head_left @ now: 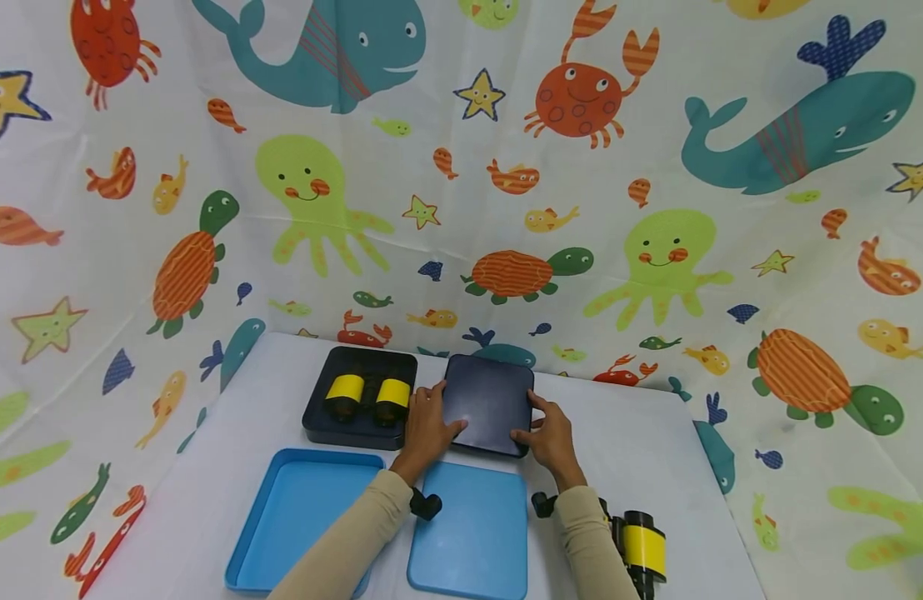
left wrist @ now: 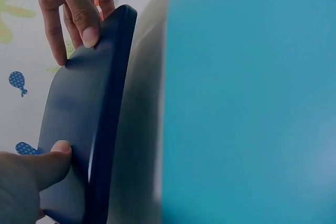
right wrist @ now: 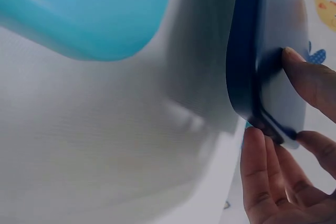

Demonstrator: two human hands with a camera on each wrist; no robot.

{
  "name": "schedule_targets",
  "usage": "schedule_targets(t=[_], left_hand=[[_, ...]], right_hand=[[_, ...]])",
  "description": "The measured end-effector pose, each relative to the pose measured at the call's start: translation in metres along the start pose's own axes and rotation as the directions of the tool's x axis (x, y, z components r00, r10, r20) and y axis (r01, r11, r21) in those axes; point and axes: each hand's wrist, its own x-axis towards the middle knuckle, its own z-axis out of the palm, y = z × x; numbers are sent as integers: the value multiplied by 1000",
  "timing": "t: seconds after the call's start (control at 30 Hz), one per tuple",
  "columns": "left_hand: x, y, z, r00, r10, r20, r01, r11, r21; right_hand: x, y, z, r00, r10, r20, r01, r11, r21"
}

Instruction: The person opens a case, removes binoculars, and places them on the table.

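Observation:
Both hands hold a dark navy lid (head_left: 488, 398), flat and square with rounded corners, behind a light blue lid. My left hand (head_left: 430, 423) grips its left side, thumb on the upper face. At the opposite side my right hand (head_left: 553, 435) has its thumb on top and fingers at and under the edge. In the left wrist view the navy lid (left wrist: 79, 103) stands tilted above the white cloth. Fingers of the right hand (right wrist: 286, 182) show below its corner in the right wrist view. Left of it, a black tray (head_left: 334, 435) contains black-and-yellow binoculars (head_left: 346, 387).
A blue tray (head_left: 262, 508) lies at the front left, partly behind my left sleeve. Beside it is the flat light blue lid (head_left: 469, 529). Another pair of black-and-yellow binoculars (head_left: 645, 550) sits at the front right by my right sleeve. A sea-animal printed curtain (head_left: 469, 317) rises behind.

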Motion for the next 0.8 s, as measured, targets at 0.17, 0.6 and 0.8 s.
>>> schedule_targets(t=[0.17,0.6,0.8], left_hand=[[2,-5,6,1000,-8,1,8,1000,6],[6,-8,12,1000,-8,14,8,999,45],[7,-12,17,1000,-13,22,12,998,69]], right_hand=[[2,3,5,1000,2,-1,-2,1000,-2],[5,12,15,1000,-2,-23,2,1000,-6],[6,15,19,999,1,-32,-2,1000,-9]])
